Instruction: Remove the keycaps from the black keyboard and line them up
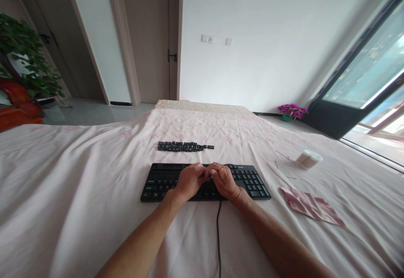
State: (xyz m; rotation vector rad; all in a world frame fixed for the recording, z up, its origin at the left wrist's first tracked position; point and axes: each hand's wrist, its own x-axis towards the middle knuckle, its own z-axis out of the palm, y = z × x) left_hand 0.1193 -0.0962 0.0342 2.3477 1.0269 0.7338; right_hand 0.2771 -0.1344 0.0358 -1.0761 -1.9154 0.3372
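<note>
A black keyboard lies on a bed covered with a pale pink flowered sheet. Both my hands rest on its middle, touching each other. My left hand and my right hand have their fingers curled and pressed together over the keys; whatever they pinch is too small to make out. Beyond the keyboard, several loose black keycaps lie in rows on the sheet. The keyboard's black cable runs toward me between my forearms.
To the right lie a folded pink cloth, thin sticks and a tipped-over round container. A green plant stands at far left, purple flowers by the window, a door behind.
</note>
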